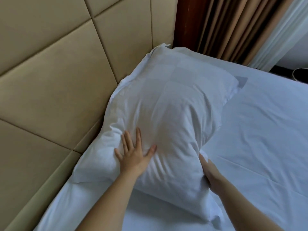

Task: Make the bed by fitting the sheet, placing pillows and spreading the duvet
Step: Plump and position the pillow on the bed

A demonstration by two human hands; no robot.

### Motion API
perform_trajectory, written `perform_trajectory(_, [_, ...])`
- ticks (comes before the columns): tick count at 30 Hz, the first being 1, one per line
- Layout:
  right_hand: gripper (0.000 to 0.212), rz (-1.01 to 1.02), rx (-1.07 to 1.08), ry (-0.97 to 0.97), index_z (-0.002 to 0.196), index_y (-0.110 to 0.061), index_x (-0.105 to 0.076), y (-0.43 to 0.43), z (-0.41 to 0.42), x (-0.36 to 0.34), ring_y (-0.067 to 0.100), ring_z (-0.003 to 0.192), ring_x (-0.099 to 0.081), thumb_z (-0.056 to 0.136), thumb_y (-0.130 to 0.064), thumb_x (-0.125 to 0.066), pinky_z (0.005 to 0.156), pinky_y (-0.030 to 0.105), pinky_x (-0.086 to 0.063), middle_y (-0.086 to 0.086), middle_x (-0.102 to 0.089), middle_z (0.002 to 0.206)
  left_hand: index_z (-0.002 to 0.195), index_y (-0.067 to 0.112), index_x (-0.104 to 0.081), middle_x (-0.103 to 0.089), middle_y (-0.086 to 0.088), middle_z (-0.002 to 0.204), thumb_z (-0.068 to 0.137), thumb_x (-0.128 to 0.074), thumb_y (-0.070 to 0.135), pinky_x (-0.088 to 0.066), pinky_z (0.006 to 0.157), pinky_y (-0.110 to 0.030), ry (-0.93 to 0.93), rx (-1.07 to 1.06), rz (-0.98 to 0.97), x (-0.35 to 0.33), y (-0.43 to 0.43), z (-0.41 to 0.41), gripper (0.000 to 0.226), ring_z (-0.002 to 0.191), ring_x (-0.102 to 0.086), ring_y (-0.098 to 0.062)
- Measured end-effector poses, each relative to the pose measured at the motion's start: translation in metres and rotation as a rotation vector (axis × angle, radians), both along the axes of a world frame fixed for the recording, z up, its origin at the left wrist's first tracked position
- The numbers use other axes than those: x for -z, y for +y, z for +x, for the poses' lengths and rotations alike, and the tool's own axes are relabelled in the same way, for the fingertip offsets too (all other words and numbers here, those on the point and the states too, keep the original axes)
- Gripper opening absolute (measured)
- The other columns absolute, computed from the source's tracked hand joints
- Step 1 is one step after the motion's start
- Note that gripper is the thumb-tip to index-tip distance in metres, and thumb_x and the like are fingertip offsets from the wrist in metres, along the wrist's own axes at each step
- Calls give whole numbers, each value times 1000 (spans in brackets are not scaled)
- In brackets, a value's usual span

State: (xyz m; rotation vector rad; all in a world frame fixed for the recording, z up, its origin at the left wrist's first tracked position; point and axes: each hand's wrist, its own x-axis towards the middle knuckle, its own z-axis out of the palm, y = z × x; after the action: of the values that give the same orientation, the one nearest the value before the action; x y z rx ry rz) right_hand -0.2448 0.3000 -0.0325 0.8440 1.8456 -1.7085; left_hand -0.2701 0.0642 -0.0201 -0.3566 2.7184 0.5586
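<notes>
A padded tan headboard (50, 80) runs along the left, with a brown curtain (225, 27) past its far end. The white sheet (258, 130) already lies over the mattress, with a few creases. The pillow (166, 105) rests on the sheet, its long edge against the headboard, its far corner by the headboard's curtain end. My left hand (133, 155) lies flat on the pillow's top near the headboard, fingers spread and straight, pressing the filling down, I'd say to settle it there. My right hand (211, 175) is against the side of the pillow away from the headboard, probably steadying it. Those fingers are hidden by the pillow, so I cannot tell whether they grip. No duvet shows.
</notes>
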Motion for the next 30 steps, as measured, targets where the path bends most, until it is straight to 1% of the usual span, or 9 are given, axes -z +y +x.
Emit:
perform_trajectory(3, [46, 71, 56, -32, 120, -3, -57, 4, 12, 8, 21, 88, -59, 92, -40, -53, 78, 28, -44, 8, -61, 99, 143, 41, 22, 27, -3, 155, 82, -23, 75, 6, 111, -57, 18, -20, -14, 10, -2, 2, 83, 142, 25, -17])
perform_trajectory(8, [29, 221, 124, 107, 87, -2, -65, -12, 54, 2, 7, 62, -52, 96, -25, -50, 41, 7, -38, 0, -59, 67, 145, 39, 17, 22, -4, 156, 84, -21, 73, 4, 112, -59, 38, -118, -19, 16, 1, 19, 80, 144, 21, -17])
perform_trajectory(14, [41, 358, 322, 165, 66, 10, -52, -19, 116, 13, 18, 60, -44, 85, -26, -59, 54, 29, -35, 8, -45, 57, 148, 34, 11, 19, -2, 157, 87, -33, 67, -4, 111, -59, 98, -296, 59, 30, 13, 65, 83, 145, 17, -17])
perform_trajectory(18, [41, 443, 222, 403, 57, 0, -37, -8, 135, 8, 7, 47, -29, 87, -17, -59, 43, 21, -23, 3, -31, 54, 150, 26, 7, 10, -8, 159, 89, -46, 56, -11, 113, -52, 111, -695, 371, 50, 20, 112, 87, 147, 0, -23])
perform_trajectory(21, [39, 428, 239, 485, 62, 3, -36, -1, 146, 15, 7, 47, -30, 86, -18, -57, 44, 19, -25, 3, -33, 56, 150, 7, -1, -14, -15, 157, 89, -54, 45, -20, 115, -38, 167, -918, 538, 70, 18, 140, 89, 143, -21, -27])
perform_trajectory(24, [21, 352, 226, 372, 73, -9, -48, 1, 162, 25, 1, 54, -43, 91, -14, -57, 50, 12, -33, -1, -47, 65, 145, 5, -20, -42, -13, 143, 86, -60, 47, -36, 107, -36, 215, -1000, 752, 76, 20, 139, 83, 128, -45, -27])
perform_trajectory(26, [6, 153, 160, 290, 95, -17, -58, -1, 172, 28, -3, 73, -59, 91, -21, -60, 62, 10, -43, -6, -62, 85, 139, 13, -37, -53, -9, 135, 72, -63, 64, -48, 97, -41, 155, -1118, 1054, 77, 30, 132, 88, 117, -55, -24])
perform_trajectory(27, [13, 66, 115, 261, 102, -20, -61, -3, 176, 29, -5, 78, -62, 90, -24, -61, 64, 8, -46, -9, -66, 92, 135, 17, -45, -57, -8, 131, 72, -60, 68, -51, 91, -40, 95, -1145, 1194, 76, 37, 129, 82, 114, -58, -24])
perform_trajectory(30, [10, 37, 77, 164, 81, -16, -67, -7, 179, 32, 2, 62, -63, 90, -17, -62, 55, 12, -47, -2, -68, 74, 127, 20, -57, -64, -5, 122, 77, -50, 69, -48, 96, -41, -19, -1096, 1367, 61, 50, 122, 71, 111, -60, -23])
